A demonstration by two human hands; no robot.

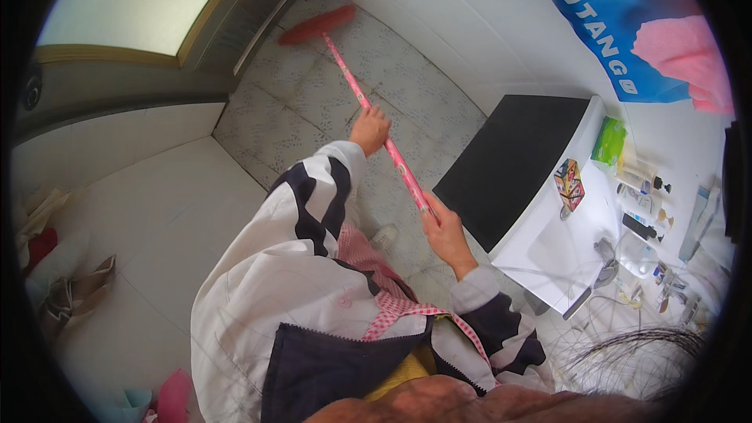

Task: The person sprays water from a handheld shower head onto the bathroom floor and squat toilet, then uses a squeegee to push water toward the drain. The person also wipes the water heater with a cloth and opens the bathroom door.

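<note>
Both of my hands are closed around the patterned pink handle of a broom (401,166). My left hand (370,130) grips it about midway along the pole. Nearer my body, my right hand (448,232) is wrapped around the handle close to its upper end. The pole slants away to the far left, down to a wide red broom head (317,25). That head rests on the patterned tile floor (290,78), beside the base of the door. The head's underside is hidden.
A brown-framed door (243,27) with frosted glass stands at the far left. On the right is a white cabinet (540,247) with a dark front panel (513,160); bottles and a green packet (609,141) lie by it. A blue bag (603,23) and pink cloth (685,59) hang above.
</note>
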